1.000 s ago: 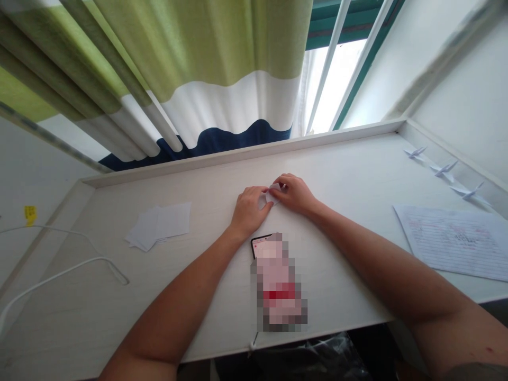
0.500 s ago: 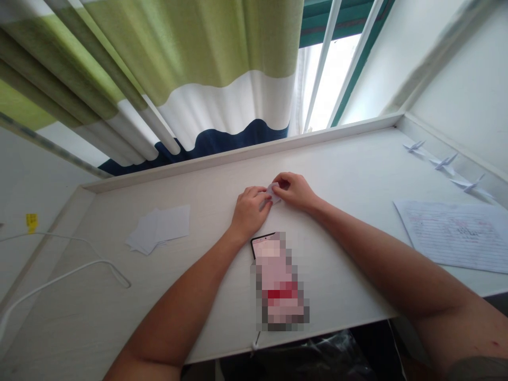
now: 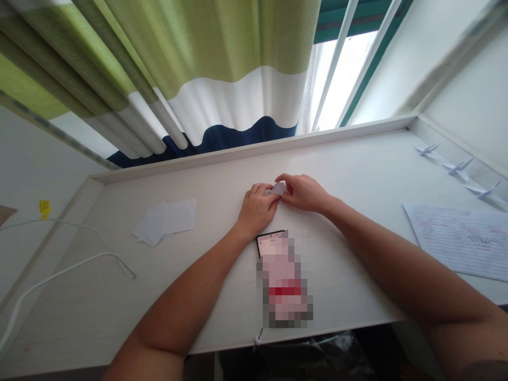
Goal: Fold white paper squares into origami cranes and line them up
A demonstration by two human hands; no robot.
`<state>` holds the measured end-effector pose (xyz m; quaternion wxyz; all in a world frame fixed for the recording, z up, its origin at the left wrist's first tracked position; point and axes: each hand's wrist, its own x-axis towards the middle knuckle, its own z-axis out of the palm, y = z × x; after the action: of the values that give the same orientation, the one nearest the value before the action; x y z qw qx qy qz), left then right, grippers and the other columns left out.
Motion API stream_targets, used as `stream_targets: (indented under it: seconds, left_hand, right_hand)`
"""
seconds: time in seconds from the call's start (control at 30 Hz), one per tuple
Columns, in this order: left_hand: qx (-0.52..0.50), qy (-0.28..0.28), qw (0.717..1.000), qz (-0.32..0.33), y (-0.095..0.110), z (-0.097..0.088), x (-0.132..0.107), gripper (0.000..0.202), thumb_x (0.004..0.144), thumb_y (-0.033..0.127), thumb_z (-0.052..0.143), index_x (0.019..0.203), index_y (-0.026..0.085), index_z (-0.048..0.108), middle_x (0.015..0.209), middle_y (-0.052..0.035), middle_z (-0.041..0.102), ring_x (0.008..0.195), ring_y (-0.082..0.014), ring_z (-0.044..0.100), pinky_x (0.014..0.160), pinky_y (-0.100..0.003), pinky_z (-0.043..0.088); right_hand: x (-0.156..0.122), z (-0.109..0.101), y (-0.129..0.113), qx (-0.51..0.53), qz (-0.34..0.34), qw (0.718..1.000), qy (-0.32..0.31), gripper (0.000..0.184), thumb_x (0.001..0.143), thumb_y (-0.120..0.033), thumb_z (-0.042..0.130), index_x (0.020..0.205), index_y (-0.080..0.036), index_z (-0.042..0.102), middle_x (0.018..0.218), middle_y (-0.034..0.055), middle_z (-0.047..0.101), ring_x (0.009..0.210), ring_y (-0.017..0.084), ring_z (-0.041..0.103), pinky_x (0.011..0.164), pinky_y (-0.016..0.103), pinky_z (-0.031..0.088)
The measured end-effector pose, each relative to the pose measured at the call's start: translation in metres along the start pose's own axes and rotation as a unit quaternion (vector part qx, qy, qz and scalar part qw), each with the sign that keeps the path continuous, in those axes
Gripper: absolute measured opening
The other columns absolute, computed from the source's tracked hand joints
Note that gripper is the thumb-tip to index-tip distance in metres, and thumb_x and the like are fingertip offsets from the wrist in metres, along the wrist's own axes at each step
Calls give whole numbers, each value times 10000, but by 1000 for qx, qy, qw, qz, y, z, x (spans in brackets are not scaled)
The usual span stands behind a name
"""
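A small folded white paper (image 3: 279, 188) sits between my two hands on the white wood-grain desk (image 3: 222, 182). My left hand (image 3: 257, 209) rests on the desk, its fingertips pressed against the paper's near side. From the right, my right hand (image 3: 304, 192) reaches over with its fingertips on top of the paper. Much of the fold is hidden by my fingers. A smartphone (image 3: 266, 241) lies face up just below my left wrist, its screen pixelated.
A loose stack of white paper squares (image 3: 164, 222) lies left of my hands. Several paper cranes (image 3: 458, 167) stand along the right end. A lined sheet (image 3: 462, 241) lies at the right edge. A white cable (image 3: 67, 267) runs across the left. A striped curtain hangs behind.
My right fingers have straightened and spread over the paper, and the paper shows a little more between my hands. The whole view has shifted slightly.
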<state>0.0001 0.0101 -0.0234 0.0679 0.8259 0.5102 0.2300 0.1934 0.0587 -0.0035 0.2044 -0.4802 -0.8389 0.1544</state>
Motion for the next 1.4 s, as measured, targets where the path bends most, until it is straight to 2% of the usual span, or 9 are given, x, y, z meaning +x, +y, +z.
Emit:
stream_targets:
  seconds: [0.27, 0.5, 0.63, 0.77, 0.87, 0.97, 1.07, 1.17, 1.4]
  left_hand:
    - [-13, -1, 1000, -3, 1, 0, 1, 227, 1043, 261, 597, 1097, 259, 817, 1349, -96, 708, 1321, -296, 560, 1106, -484, 506]
    - [-7, 10, 1000, 13, 1, 0, 0, 214, 1051, 244, 592, 1094, 250, 802, 1420, -67, 701, 1381, -281, 550, 1157, -472, 484]
    - [-20, 12, 1000, 11, 2, -2, 1, 197, 1037, 213, 602, 1101, 240, 786, 1389, -78, 721, 1348, -274, 592, 1140, -467, 506]
    - [-40, 12, 999, 14, 1, -2, 1, 210, 1036, 193, 588, 1125, 216, 776, 1384, -95, 734, 1355, -267, 619, 1171, -461, 509]
    - [-47, 10, 999, 11, 0, -1, 1, 210, 1035, 191, 588, 1115, 219, 779, 1398, -94, 732, 1362, -267, 628, 1179, -476, 514]
    - [-54, 13, 998, 8, 0, -1, 1, 200, 1026, 188, 604, 1109, 224, 782, 1403, -89, 732, 1372, -267, 625, 1188, -480, 511]
    - [-61, 13, 998, 15, 0, -1, 1, 205, 1028, 182, 601, 1117, 218, 782, 1397, -91, 736, 1363, -261, 631, 1184, -468, 512]
    - [-62, 10, 998, 22, -1, -1, 2, 225, 1021, 160, 603, 1140, 217, 785, 1400, -88, 737, 1346, -258, 645, 1177, -460, 514]
    - [-50, 3, 999, 1, 2, -4, 1, 173, 990, 195, 661, 1060, 237, 812, 1414, -72, 741, 1345, -259, 664, 1170, -470, 515]
  right_hand:
    - [-1, 6, -14, 7, 140, 989, 42, 272, 816, -192, 644, 1060, -189, 763, 793, 67, 735, 706, 234, 608, 626, 330, 349]
    - [1, 7, -12, 75, 158, 982, 67, 213, 780, -147, 641, 951, -188, 760, 732, 25, 700, 667, 199, 575, 624, 318, 370]
    - [2, 11, -7, 118, 154, 977, 88, 240, 754, -156, 658, 978, -193, 737, 708, 0, 677, 663, 190, 579, 642, 315, 397]
    - [1, 16, -2, 168, 106, 974, 110, 254, 809, -214, 642, 1054, -194, 706, 699, -21, 624, 659, 180, 560, 695, 323, 447]
    - [0, 11, 4, 150, 32, 979, 135, 233, 859, -250, 620, 1071, -215, 707, 761, 3, 625, 706, 196, 554, 741, 349, 472]
    - [-2, 1, 11, 81, -97, 985, 119, 213, 834, -156, 599, 950, -251, 749, 1016, 76, 696, 989, 278, 590, 939, 450, 471]
    - [-4, -5, 18, 24, -167, 984, 51, 317, 777, -48, 568, 860, -272, 775, 1253, 77, 696, 1226, 341, 533, 1055, 536, 409]
    - [-4, -6, 22, -5, -182, 983, 9, 310, 801, -33, 576, 845, -265, 776, 1323, 76, 686, 1285, 349, 509, 1073, 537, 407]
    - [-2, -3, 27, -1, -164, 986, 9, 169, 866, -118, 646, 841, -257, 739, 1240, 87, 723, 1213, 335, 556, 1076, 523, 418]
